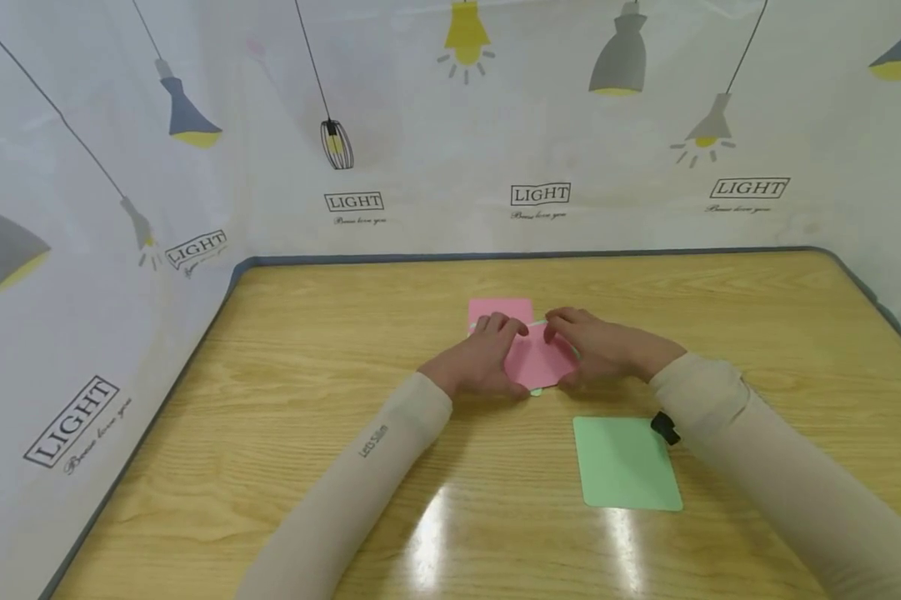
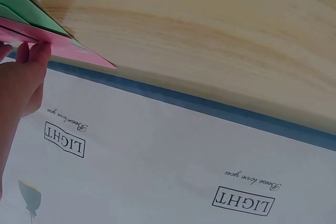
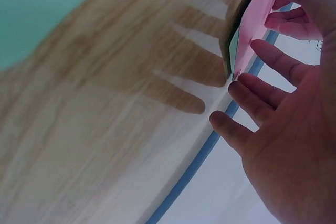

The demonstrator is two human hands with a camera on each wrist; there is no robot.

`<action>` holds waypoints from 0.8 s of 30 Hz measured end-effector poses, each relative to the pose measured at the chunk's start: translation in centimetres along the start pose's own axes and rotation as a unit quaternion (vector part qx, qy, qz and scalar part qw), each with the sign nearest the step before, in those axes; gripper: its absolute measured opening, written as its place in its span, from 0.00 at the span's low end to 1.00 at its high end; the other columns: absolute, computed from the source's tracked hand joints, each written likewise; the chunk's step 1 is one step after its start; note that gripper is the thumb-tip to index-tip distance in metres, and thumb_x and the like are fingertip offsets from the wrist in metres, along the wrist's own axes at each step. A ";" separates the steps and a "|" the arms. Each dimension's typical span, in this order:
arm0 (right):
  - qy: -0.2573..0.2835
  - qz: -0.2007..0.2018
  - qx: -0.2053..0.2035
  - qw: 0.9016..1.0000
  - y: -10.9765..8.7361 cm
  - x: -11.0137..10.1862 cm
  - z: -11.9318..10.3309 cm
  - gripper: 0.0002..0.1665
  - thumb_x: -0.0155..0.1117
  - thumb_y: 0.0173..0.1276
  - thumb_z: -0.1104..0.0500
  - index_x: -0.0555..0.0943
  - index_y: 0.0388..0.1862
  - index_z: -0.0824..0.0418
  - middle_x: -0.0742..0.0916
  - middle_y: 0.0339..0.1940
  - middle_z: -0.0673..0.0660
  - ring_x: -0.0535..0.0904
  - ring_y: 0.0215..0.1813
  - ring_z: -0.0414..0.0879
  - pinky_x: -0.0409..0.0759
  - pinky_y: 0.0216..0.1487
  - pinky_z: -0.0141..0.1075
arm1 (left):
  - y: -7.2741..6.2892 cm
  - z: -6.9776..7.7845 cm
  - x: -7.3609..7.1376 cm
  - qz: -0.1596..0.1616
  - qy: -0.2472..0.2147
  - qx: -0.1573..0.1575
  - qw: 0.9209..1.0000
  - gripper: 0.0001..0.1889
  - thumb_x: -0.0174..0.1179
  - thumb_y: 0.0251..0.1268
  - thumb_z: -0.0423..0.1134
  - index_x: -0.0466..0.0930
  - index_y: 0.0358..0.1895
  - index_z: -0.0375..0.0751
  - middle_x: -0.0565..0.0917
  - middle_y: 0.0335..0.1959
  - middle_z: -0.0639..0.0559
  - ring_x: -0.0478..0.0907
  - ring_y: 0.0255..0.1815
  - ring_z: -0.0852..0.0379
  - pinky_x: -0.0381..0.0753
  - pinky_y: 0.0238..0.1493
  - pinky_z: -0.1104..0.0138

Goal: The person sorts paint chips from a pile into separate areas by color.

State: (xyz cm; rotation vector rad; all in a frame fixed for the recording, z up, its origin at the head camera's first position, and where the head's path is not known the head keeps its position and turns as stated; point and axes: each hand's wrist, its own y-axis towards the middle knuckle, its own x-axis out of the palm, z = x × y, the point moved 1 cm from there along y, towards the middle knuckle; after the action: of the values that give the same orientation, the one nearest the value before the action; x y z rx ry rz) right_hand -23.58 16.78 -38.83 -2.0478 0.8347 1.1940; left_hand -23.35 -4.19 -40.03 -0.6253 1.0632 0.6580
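Observation:
Both hands hold a pink paper sheet (image 1: 542,360) in the middle of the table. My left hand (image 1: 486,357) grips its left side, with fingers at the far edge and thumb near the front. On the right side, my right hand (image 1: 602,346) has thumb and fingertips at the edges, its other fingers spread in the right wrist view. Green paper (image 2: 39,14) lies against the pink sheet in the left wrist view, and a small green corner (image 1: 536,392) peeks out at the front. Just behind lies another pink square (image 1: 500,310), partly covered by the held sheet and left hand.
A green square sheet (image 1: 624,463) with rounded corners lies nearer, by the right forearm. A black band piece (image 1: 665,427) sits at the right sleeve. White printed sheeting (image 1: 435,167) walls the wooden table (image 1: 307,375) at the back and sides, along a blue-grey edge.

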 end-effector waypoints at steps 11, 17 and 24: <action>0.003 0.030 -0.010 0.999 -0.2 -0.1 -0.1 0.33 0.77 0.54 0.51 0.73 0.56 0.58 0.69 0.64 0.63 0.68 0.59 0.57 0.74 0.57 0.52 | 0.0 -0.5 -0.1 0.010 -0.028 0.023 0.999 0.47 0.70 0.53 0.56 0.54 0.72 0.42 0.57 0.69 0.46 0.54 0.67 0.51 0.64 0.66 0.61; 0.021 0.044 0.010 0.999 -0.7 -0.5 -0.5 0.34 0.76 0.55 0.47 0.72 0.57 0.55 0.66 0.67 0.62 0.67 0.60 0.56 0.73 0.57 0.52 | -0.1 -0.3 -0.6 0.025 -0.009 0.033 0.999 0.45 0.68 0.56 0.59 0.57 0.71 0.43 0.58 0.70 0.47 0.54 0.69 0.51 0.62 0.68 0.62; 0.023 0.068 -0.023 0.997 -1.6 -0.4 -3.3 0.34 0.75 0.57 0.46 0.72 0.57 0.55 0.66 0.65 0.61 0.65 0.61 0.56 0.75 0.56 0.48 | -3.0 -0.3 -2.0 0.032 -0.016 0.044 0.998 0.38 0.71 0.55 0.55 0.65 0.65 0.43 0.61 0.65 0.48 0.56 0.65 0.51 0.65 0.64 0.63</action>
State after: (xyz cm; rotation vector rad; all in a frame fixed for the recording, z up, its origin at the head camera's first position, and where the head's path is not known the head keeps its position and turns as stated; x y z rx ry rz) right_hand -20.81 15.31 -36.80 -2.0910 0.9893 1.2539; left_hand -21.99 -6.75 -37.91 -0.5049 1.0805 0.6721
